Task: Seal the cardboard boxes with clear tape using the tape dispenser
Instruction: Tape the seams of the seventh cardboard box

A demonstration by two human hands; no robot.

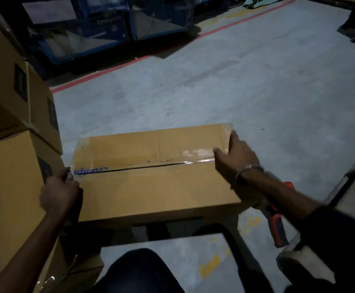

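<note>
A brown cardboard box lies in front of me with its top flaps closed along a middle seam. Clear tape shines over the right part of that seam. My left hand is at the box's left end, fingers curled and pinching the tape end at the seam. My right hand lies on the box's right end with straight fingers pressing on the tape. A red and black tape dispenser lies below my right forearm, beside the box, and neither hand holds it.
Stacked brown boxes stand close on the left. Blue printed cartons line the far side behind a red floor line. Grey concrete floor stretches beyond the box. My dark-trousered knee is at the bottom.
</note>
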